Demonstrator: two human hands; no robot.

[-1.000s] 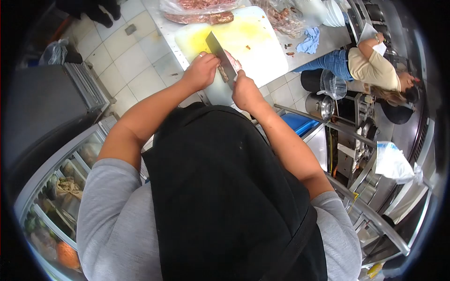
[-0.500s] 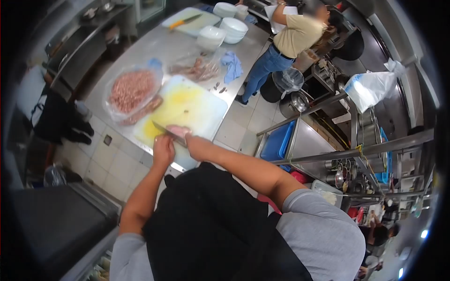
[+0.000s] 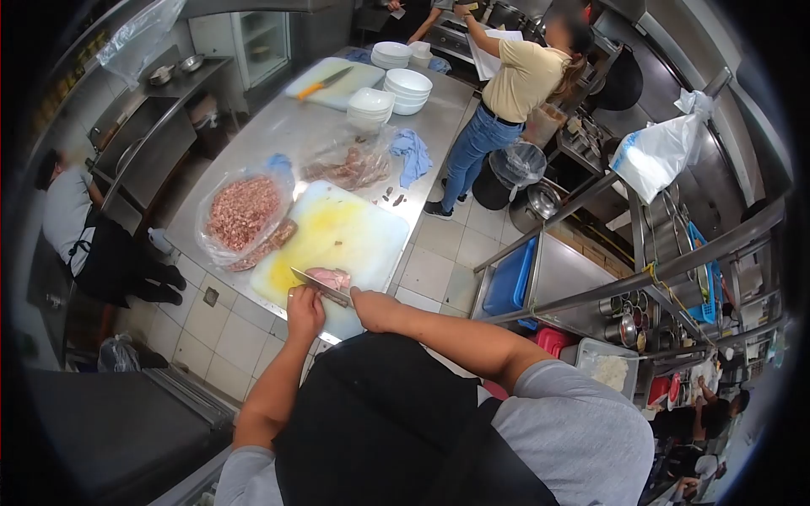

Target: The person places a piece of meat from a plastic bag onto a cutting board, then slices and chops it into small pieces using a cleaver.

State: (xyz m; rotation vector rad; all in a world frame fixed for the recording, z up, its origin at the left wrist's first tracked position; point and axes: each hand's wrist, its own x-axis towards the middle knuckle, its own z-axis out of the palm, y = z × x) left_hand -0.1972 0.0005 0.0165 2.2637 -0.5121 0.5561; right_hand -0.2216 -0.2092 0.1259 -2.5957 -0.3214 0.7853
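Note:
On the steel table lies a cutting board with yellow stains. My right hand is closed round the handle end of a knife, whose blade points up and left over the board. A piece of meat rests against the blade's far side. My left hand is closed at the near side of the blade; whatever its fingers hold is hidden. Beyond it, a long piece of meat lies at the board's left edge, beside a clear bag of diced meat.
Farther back are another bag of meat, a blue cloth, stacked white bowls and a second board with an orange-handled knife. A person stands right of the table, another at left.
The view has swung up and turned, showing more of the table and room. The knife stays in my right hand on the board, with my left hand close beside the blade.

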